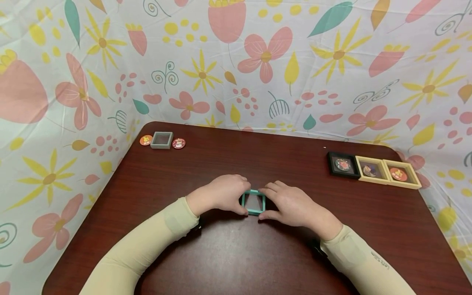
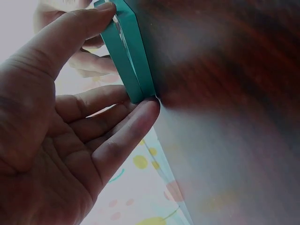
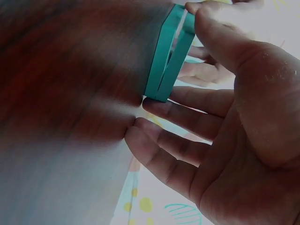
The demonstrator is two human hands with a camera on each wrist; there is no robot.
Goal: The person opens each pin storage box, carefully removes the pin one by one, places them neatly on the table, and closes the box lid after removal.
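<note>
A small teal square display frame [image 1: 254, 212] with a see-through middle lies near the table's centre. My left hand [image 1: 225, 194] grips its left side, thumb at the near corner and fingers at the far one. On the opposite side my right hand [image 1: 291, 205] holds it the same way. In the left wrist view the teal frame [image 2: 123, 56] shows a narrow gap between its two halves, widest by the thumb [image 2: 89, 26]. A similar gap runs along the teal frame [image 3: 161, 70] in the right wrist view, where the lower fingertips touch the table.
At the back left of the dark wooden table [image 1: 228, 254], a grey frame [image 1: 161, 146] stands between an orange badge [image 1: 146, 140] and a red badge [image 1: 178, 143]. To the right sit a black frame [image 1: 332, 166] and two yellow frames [image 1: 372, 180], each with an item inside.
</note>
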